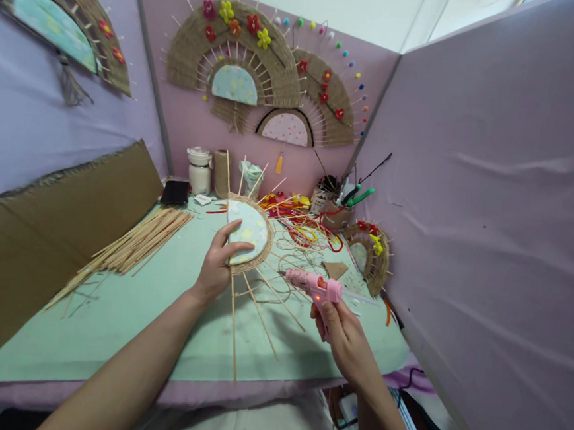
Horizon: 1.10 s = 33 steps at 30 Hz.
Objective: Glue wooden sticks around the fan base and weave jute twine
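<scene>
- The half-round fan piece (250,230), pale blue with a woven jute rim, lies on the green table (123,334) at the middle of the view. Thin sticks (259,313) fan out from its lower edge toward 5 and 6 o'clock.
- The left hand (216,269) comes in from 7 o'clock. It rests spread on the piece's near-left edge with the thumb laid across the face, pressing rather than clenching.
- The pink glue gun (314,285) sits at 4 o'clock from the piece. Its nozzle points left toward the sticks, just short of the rim.
- The right hand (344,335) is closed around the gun's handle from below.
- A loose stick bundle (130,246) lies at 9 o'clock and brown cardboard (58,223) beyond it.
- At 3 o'clock a small flowered fan (370,255) stands on the table. A pen cup (337,212) is at 2 o'clock and a white jar (200,168) at 11 o'clock.
- Finished fans (234,58) hang on the back wall at 12 o'clock.
</scene>
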### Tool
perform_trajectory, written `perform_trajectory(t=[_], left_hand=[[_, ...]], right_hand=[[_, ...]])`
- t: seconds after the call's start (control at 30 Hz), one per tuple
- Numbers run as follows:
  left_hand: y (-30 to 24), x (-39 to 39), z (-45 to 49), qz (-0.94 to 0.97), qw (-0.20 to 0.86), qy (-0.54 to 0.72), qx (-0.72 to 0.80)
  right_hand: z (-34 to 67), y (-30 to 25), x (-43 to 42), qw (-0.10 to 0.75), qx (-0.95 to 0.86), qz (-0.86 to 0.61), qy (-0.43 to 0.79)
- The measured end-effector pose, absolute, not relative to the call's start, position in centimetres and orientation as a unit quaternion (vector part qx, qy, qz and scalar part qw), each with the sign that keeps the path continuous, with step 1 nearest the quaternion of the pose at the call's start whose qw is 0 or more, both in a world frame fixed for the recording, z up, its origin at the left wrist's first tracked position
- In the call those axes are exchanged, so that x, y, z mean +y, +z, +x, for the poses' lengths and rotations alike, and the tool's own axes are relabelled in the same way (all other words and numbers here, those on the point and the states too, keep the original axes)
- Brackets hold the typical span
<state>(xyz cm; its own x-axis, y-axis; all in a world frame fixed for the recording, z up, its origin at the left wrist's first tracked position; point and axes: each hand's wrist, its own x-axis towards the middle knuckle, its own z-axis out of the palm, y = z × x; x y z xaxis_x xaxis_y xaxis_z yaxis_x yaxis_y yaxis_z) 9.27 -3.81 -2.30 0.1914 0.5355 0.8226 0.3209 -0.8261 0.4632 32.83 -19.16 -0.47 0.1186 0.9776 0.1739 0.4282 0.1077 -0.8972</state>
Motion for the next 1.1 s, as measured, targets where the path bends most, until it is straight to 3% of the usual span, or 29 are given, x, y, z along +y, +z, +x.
perform_trajectory(t=[0.33,0.63,0.8,1.0,1.1], left_hand=[[-2.3,-3.9,9.2,0.764,0.095,0.567,0.294],[-2.2,-3.8,9.3,0.749,0.100,0.577,0.310],[-2.2,-3.8,9.2,0.744,0.104,0.579,0.316],[-2.2,-3.8,9.2,0.738,0.103,0.590,0.311],[-2.1,-3.8,9.3,0.730,0.100,0.596,0.318]], right_hand=[[32.8,-0.4,-19.3,0.487,-0.573,-0.595,0.283],[36.2,-1.4,-17.9,0.608,-0.484,-0.619,0.115],[40.6,-3.7,-15.6,0.503,-0.523,-0.688,0.021],[42.7,-7.0,-13.9,0.262,-0.582,-0.767,-0.070],[42.6,-7.4,-13.5,0.218,-0.573,-0.785,-0.086]])
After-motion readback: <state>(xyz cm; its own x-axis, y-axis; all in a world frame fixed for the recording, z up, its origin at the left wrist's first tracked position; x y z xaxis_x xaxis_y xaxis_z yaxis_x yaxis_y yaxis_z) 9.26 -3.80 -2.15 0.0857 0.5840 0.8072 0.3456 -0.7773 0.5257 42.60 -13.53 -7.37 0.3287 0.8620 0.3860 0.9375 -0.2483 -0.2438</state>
